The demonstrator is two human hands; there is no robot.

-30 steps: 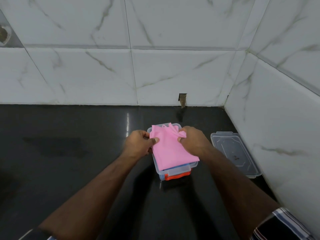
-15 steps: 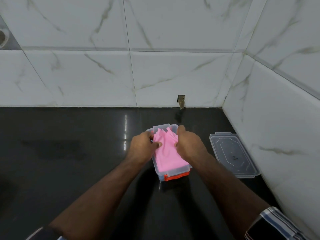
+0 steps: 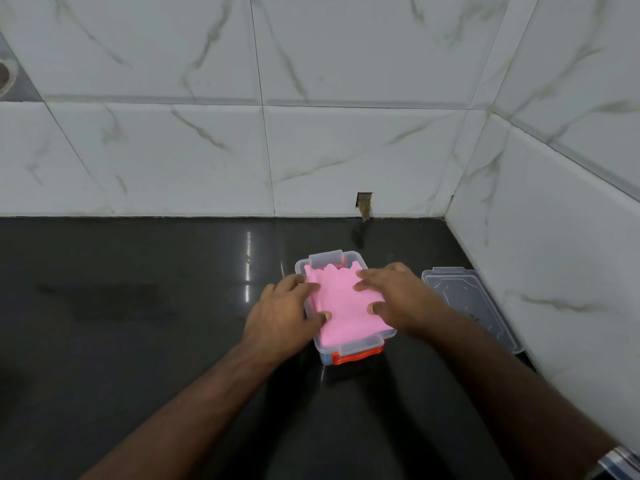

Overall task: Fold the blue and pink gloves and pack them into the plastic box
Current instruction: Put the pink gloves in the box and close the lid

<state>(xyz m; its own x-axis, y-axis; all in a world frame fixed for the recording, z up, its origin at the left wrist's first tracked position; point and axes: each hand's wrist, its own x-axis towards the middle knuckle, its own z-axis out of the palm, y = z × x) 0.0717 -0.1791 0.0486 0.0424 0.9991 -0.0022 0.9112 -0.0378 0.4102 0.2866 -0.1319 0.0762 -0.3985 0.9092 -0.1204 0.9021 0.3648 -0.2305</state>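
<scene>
A folded pink glove (image 3: 344,308) lies inside the clear plastic box (image 3: 349,348), which has orange clasps and sits on the black counter. My left hand (image 3: 284,313) rests on the glove's left edge with its fingers spread and its thumb on the pink surface. My right hand (image 3: 394,297) presses on the glove's right side with straight fingers. No blue glove shows; anything under the pink one is hidden.
The box's clear lid (image 3: 467,303) lies flat on the counter to the right, close to the white tiled side wall (image 3: 554,271). A tiled back wall (image 3: 277,150) with a small hole (image 3: 364,202) stands behind. The black counter (image 3: 121,306) stretches to the left.
The pink glove went from being held above the box by both hands to lying inside it. Both hands let go of their pinch and now press flat on it.
</scene>
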